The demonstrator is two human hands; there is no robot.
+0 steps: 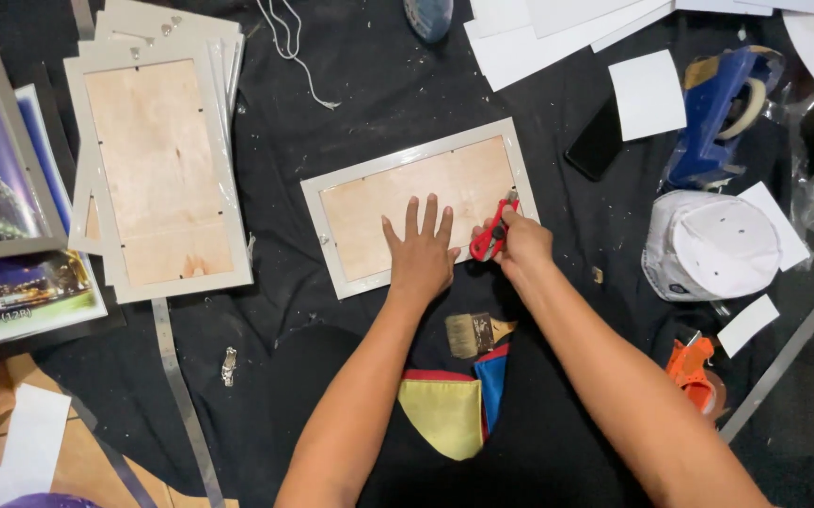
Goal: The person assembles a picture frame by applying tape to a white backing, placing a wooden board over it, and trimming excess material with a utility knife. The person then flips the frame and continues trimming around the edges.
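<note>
While left hand [421, 254] lies flat, fingers spread, pinning frame [421, 202] face-down mid black cloth [350, 103] so it stays steady, right hand [520, 243] closed round red cutter [491, 232], blade at frame's right edge. Brush [475, 333] near.

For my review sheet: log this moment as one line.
left hand: flat on picture frame back | right hand: grips red utility knife at frame's edge | paintbrush: near wrists
</note>
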